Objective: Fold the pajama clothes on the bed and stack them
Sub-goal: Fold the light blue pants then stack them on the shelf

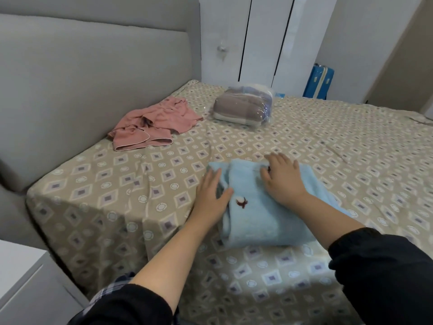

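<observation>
Blue pajama garment (257, 221) lies folded into a thick oblong on the patterned bed sheet (117, 195), near the close edge of the bed. Its long axis runs roughly from 11 o'clock, the far end, to 5 o'clock, the near end, and a small brown embroidered motif (241, 202) faces up near its left edge. The left hand (213, 193) comes in from 7 o'clock on a bare forearm, fingers straight and together, laid flat against the garment's left side with the thumb resting on top of the fabric; it grasps nothing. The right hand (283, 177) reaches in from 4 o'clock, palm down on the far end, fingers spread and slightly bent, pressing the cloth rather than gripping it. A crumpled pink pajama piece (152, 123) lies well apart at 10 o'clock by the grey headboard (93, 78), and a plastic-wrapped bundle (243, 106) sits at 12 o'clock.
</observation>
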Available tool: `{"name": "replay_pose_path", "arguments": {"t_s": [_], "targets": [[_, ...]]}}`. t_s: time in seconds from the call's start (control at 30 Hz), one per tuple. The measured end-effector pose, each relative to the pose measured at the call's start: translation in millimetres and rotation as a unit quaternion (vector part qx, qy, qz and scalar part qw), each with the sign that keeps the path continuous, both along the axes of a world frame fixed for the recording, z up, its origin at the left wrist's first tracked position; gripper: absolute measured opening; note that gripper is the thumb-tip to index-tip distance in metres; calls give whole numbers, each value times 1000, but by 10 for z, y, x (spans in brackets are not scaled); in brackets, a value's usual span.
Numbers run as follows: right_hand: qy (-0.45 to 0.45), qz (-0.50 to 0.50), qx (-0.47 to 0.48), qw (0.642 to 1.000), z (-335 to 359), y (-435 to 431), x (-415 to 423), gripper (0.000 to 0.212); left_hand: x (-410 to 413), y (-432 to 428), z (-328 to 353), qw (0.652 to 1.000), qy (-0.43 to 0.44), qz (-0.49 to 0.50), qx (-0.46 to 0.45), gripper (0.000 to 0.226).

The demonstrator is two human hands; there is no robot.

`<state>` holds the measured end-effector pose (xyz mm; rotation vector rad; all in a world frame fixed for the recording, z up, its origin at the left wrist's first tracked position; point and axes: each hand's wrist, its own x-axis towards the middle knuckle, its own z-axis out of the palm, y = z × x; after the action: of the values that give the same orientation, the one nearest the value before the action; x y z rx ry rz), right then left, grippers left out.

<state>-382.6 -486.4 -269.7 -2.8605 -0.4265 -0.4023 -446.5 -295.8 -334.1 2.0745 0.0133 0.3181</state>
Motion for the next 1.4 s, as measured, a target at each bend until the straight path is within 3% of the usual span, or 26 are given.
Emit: {"name": "replay_pose_path", "arguments": {"t_s": [0.07,0.13,0.27,0.37,0.47,0.63,0.77,0.8,0.87,0.93,1.03,1.17,1.3,1.4], "targets": [[26,42,-6,999,24,209,105,36,67,-13,-18,997,27,-24,62,52],[67,39,1,997,17,352,173,40,98,-21,-36,992,62,-43,104,48],[35,4,43,998,-115,431,249,47,110,8,-53,987,129,-41,83,52],[16,-26,151,988,-180,410,228,43,45,6,-12,989,130,-27,-67,59],[-12,-38,296,954,-113,379,186,38,-17,27,29,960,149,13,-236,48],[-75,26,392,916,167,496,86,24,-58,63,46,910,240,14,-339,44],[-138,85,343,925,265,749,160,27,-108,100,44,890,246,16,-383,20],[-139,86,297,941,193,784,200,28,-130,104,56,891,244,14,-384,12],[-104,56,166,979,-90,780,282,29,-163,110,50,901,248,2,-356,17],[-61,7,108,992,-347,714,325,30,-204,114,75,902,278,-23,-330,19],[-77,-1,123,989,-419,671,327,32,-255,167,128,887,333,-78,-309,19],[-92,8,124,988,-387,678,286,33,-335,263,180,888,331,-157,-277,15],[-87,4,119,989,-389,679,269,32,-375,208,151,906,309,-152,-248,9],[-85,6,118,989,-394,682,279,33,-380,123,125,919,274,-137,-248,27]]}}
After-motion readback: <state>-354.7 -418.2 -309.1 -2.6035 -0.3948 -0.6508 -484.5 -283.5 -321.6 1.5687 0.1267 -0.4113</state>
